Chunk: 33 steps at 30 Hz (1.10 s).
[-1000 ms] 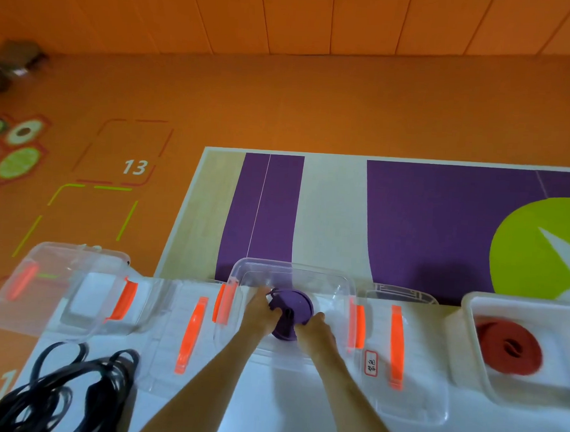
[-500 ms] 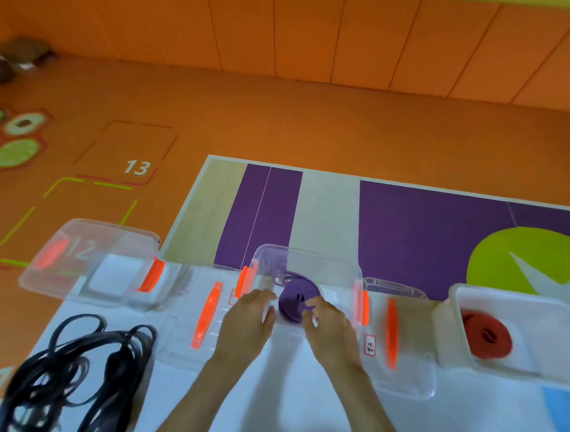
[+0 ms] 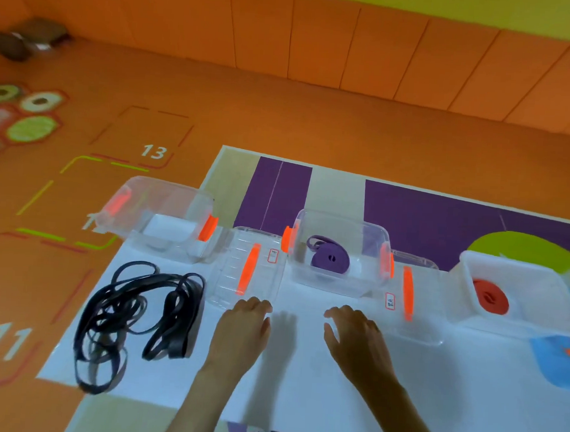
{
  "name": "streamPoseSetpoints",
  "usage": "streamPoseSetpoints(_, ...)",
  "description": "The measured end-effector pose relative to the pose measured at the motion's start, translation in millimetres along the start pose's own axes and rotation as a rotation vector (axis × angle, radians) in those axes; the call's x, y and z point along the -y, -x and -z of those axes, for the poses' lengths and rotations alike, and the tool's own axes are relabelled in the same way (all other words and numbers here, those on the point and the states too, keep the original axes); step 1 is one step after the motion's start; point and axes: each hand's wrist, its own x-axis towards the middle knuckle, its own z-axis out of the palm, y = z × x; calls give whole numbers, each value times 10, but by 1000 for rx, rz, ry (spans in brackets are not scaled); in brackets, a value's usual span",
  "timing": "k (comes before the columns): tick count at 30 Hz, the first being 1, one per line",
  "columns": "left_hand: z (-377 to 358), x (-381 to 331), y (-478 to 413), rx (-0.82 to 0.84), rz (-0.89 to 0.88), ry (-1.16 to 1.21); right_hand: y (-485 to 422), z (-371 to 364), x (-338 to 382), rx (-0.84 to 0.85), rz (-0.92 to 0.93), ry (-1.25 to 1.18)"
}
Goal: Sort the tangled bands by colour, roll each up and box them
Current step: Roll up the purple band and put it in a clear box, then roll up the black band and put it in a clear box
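Note:
A rolled purple band (image 3: 329, 259) lies inside the middle clear box (image 3: 342, 225), with a loose end sticking out to the left. A rolled red band (image 3: 490, 297) sits in the right clear box (image 3: 518, 267). A tangle of black bands (image 3: 133, 320) lies on the white mat at the left. An empty clear box (image 3: 165, 209) stands at the far left. My left hand (image 3: 241, 332) and my right hand (image 3: 356, 341) hover flat over the mat in front of the middle box, both empty with fingers apart.
Two clear lids with orange handles lie flat, one lid (image 3: 247, 270) left of the middle box and the other lid (image 3: 408, 298) to its right. The mat's left edge (image 3: 72, 337) meets an orange floor with printed numbers. An orange wall runs behind.
Both hands have let go of the purple roll and drawn back out of the middle box toward me. The purple roll now rests in the box. The camera has tilted up.

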Motion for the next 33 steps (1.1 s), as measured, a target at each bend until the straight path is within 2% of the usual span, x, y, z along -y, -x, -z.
streamPoseSetpoints(3, 44, 88, 246, -7, 57, -33, 117, -102, 108, 0, 51, -7)
streamPoseSetpoints(6, 117, 213, 538, 55, 112, -56, 190, -200, 271, 106, 88, -23)
streamPoseSetpoints(9, 223, 421, 791, 41, 130, -99, 187, -282, 532, 163, 149, -7)
streamPoseSetpoints(15, 454, 992, 972, 33, 272, -139, -23, -442, 1127, 228, 186, -33)
streamPoseSetpoints(18, 533, 1397, 956, 14, 299, -85, -154, -598, 1450, 261, 173, -53)
streamPoseSetpoints(24, 702, 2458, 702, 84, 210, -98, -333, -1151, 2139, 288, 23, -125)
streamPoseSetpoints(28, 897, 3104, 530, 136, 172, -111, -358, -1533, 2553, 403, -128, -128)
streamPoseSetpoints(33, 959, 3596, 553, 260, 225, -125, -398, -2009, 2881, 554, -489, -419)
